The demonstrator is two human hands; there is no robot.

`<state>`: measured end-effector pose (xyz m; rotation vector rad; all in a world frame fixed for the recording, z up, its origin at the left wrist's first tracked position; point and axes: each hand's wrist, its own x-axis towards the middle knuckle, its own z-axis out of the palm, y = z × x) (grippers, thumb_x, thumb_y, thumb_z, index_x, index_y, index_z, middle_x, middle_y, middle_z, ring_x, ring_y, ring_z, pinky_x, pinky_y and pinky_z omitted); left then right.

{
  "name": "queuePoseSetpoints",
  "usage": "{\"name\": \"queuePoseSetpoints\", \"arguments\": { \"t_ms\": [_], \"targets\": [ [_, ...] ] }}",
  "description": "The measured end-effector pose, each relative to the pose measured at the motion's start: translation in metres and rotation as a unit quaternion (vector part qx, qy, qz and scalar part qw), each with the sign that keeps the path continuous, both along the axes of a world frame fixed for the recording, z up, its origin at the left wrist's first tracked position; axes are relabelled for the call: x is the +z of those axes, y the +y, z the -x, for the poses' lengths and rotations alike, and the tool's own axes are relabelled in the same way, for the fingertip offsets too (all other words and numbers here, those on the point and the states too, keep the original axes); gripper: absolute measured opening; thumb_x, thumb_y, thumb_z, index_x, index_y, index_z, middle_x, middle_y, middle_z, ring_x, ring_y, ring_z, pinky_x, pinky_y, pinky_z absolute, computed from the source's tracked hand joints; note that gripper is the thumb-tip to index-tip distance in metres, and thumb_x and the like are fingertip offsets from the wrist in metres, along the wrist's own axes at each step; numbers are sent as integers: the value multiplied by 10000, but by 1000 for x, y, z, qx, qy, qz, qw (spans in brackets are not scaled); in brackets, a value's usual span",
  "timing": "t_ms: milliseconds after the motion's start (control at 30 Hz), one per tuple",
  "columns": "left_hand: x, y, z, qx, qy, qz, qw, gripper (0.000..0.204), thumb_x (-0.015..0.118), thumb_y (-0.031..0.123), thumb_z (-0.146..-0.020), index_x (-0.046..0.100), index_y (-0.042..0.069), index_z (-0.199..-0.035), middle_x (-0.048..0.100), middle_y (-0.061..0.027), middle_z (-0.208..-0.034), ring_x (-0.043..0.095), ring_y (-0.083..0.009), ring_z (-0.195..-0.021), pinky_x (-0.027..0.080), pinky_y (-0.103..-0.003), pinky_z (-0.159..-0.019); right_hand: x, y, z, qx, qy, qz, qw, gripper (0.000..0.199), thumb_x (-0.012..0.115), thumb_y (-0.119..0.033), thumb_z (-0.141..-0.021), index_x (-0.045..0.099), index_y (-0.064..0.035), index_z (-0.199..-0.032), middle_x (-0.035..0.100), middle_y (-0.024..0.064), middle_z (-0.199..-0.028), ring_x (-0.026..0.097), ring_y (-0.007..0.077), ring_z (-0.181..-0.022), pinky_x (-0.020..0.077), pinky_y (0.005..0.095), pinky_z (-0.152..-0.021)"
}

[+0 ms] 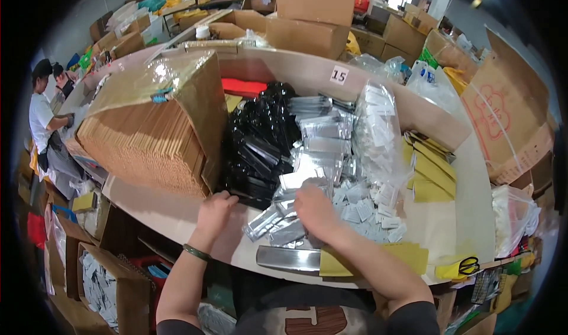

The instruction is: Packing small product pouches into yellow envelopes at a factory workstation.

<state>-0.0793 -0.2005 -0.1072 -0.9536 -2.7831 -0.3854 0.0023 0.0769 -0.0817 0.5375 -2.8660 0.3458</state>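
Observation:
At the near edge of a pile of glossy black plastic packets (263,119), my left hand (216,209) is closed, its fingertips at the end of a flat black packet (251,200). My right hand (315,208) reaches into the heap of shiny silver packets (322,149), fingers curled down onto a silver packet (288,204); its fingertips are partly hidden. Small white tags (361,211) lie loose just right of that hand. Below it, a silver strip (289,257) and a yellow padded envelope (373,259) lie along the table's front edge.
A carton (207,86) packed with brown envelopes stands at left. Toward the right are a clear bag of white tags (378,128), yellow envelopes (432,169) and black-handled scissors (468,266). A raised board (408,101) borders the table's back. A person (44,116) stands far left.

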Motion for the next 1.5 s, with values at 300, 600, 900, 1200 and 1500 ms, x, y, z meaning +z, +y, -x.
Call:
{"name": "queuePoseSetpoints", "arguments": {
  "t_ms": [300,600,900,1200,1500],
  "targets": [
    [-31,29,-81,135,-166,-219,952,206,690,144,-852,703,91,-1051,695,-138,-964,664,-343,-883,530,-416,-762,44,46,30,-100,-46,197,974,51,670,-35,-813,653,0,-845,633,125,-940,622,358,-880,499,431,-769],
    [-25,20,-93,174,-190,-404,878,134,647,86,-950,684,-18,-1025,655,-65,-857,602,-145,-796,477,-270,-736,52,45,6,-40,136,140,980,89,674,-10,-826,655,-18,-912,653,115,-942,639,340,-879,517,411,-749],
    [-29,18,-114,175,-177,-455,855,149,633,110,-956,667,-27,-1004,618,-75,-850,579,-151,-772,470,-266,-733,64,6,-37,1,7,219,976,94,615,-13,-877,624,-2,-970,633,156,-934,628,359,-846,513,399,-730],
    [8,43,-134,1,-330,-549,768,161,760,29,-812,705,-1,-960,630,-20,-990,565,-103,-902,445,-240,-807,40,-17,-85,143,2,122,982,188,666,-50,-792,655,-16,-976,653,142,-994,654,326,-882,530,407,-749],
    [6,60,-131,116,-402,-584,695,173,656,130,-965,644,16,-835,613,31,-824,531,-53,-771,444,-216,-723,32,-10,-98,53,11,199,979,192,651,-35,-809,661,-25,-1001,656,136,-1026,648,334,-906,530,405,-768]
  ]
}}
